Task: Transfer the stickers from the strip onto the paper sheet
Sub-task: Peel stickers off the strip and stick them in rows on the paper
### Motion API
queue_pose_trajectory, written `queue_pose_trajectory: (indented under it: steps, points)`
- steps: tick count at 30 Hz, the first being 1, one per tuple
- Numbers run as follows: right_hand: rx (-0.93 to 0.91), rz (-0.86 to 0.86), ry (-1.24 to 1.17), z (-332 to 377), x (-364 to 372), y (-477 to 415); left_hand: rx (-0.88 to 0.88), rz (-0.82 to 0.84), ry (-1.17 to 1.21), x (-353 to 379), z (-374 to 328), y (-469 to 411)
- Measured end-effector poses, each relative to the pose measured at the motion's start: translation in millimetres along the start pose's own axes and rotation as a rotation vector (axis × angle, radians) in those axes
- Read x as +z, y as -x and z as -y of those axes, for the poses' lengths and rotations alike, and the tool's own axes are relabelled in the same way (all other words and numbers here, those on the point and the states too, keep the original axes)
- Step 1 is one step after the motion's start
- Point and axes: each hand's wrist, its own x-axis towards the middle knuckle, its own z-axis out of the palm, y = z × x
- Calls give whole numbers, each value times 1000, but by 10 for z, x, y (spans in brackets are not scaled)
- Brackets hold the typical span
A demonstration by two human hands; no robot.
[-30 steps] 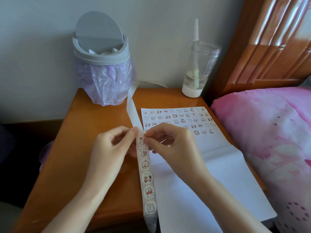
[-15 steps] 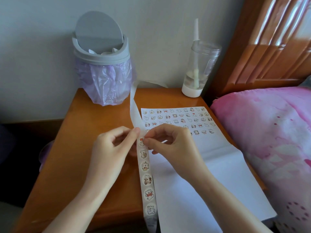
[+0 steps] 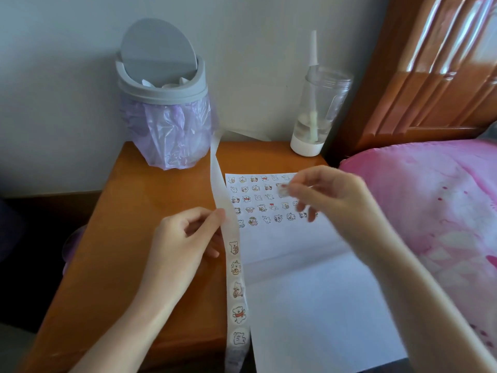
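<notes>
A long white sticker strip (image 3: 236,289) with several cartoon bear stickers runs from the table's front edge up toward the bin. My left hand (image 3: 185,238) pinches the strip at its bare part. My right hand (image 3: 330,195) hovers, blurred, over the top rows of the white paper sheet (image 3: 309,292) and pinches one peeled sticker (image 3: 282,190) between thumb and forefinger. Several rows of small stickers (image 3: 258,200) cover the sheet's far part; its near part is blank.
A grey swing-lid bin (image 3: 164,103) with a purple bag stands at the back left of the wooden bedside table (image 3: 139,211). A clear bottle with a white base (image 3: 314,114) stands at the back right. A pink bedcover (image 3: 430,205) lies to the right.
My right hand peeled a sticker off the strip and carried it up and to the right over the sheet's sticker rows. My left hand still holds the strip.
</notes>
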Motion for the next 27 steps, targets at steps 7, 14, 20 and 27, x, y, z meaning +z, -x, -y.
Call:
queue_pose_trajectory:
  steps: [7, 14, 20, 27]
  points:
    - [272, -139, 173, -491, -800, -177, 3, 76, -55, 4, 11, 8]
    - [311, -77, 204, -743, -974, -212, 35, 92, -143, 14, 56, -12]
    - [282, -2, 342, -783, -1019, -253, 48, 77, -183, 21, 55, -6]
    - [271, 20, 459, -788, -980, -261, 55, 75, -220, 17, 61, -1]
